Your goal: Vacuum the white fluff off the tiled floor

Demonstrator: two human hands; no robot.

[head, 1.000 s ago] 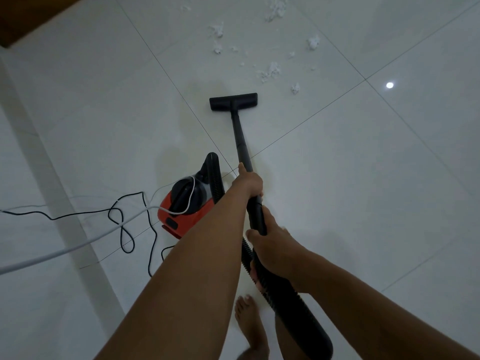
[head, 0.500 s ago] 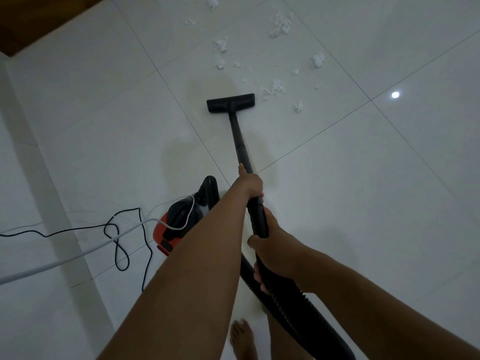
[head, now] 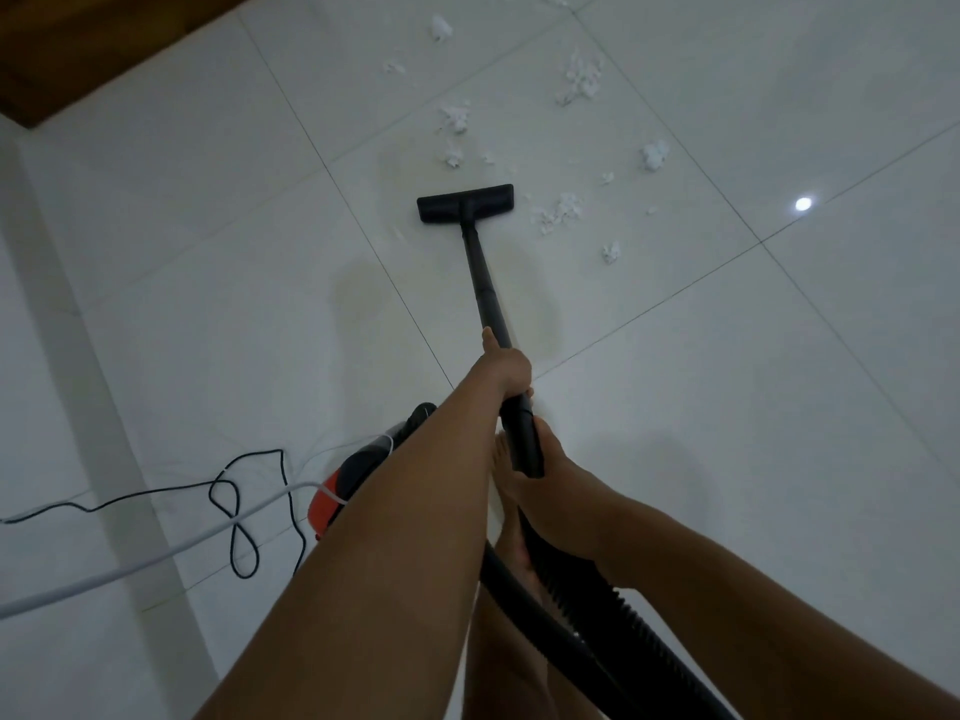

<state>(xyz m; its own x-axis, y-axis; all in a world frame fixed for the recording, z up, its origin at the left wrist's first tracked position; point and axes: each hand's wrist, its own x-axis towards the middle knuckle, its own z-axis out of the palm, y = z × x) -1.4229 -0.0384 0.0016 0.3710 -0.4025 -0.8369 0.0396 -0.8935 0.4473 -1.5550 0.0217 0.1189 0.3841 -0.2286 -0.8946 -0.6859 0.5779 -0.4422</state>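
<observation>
At twelve o'clock, our floor head (head: 465, 202) has closed on the white fluff (head: 558, 213), whose nearest clump now lies just at its three o'clock; pickup looks imminent. Our left hand (head: 506, 366) wraps the wand (head: 485, 283), our right hand (head: 550, 480) grips lower, near the hose (head: 597, 662).

Glossy white tiled floor (head: 727, 407) with white fluff (head: 558, 214) scattered at upper centre, a black floor nozzle (head: 465, 203) beside it, and cables (head: 234, 511) lower left.
</observation>
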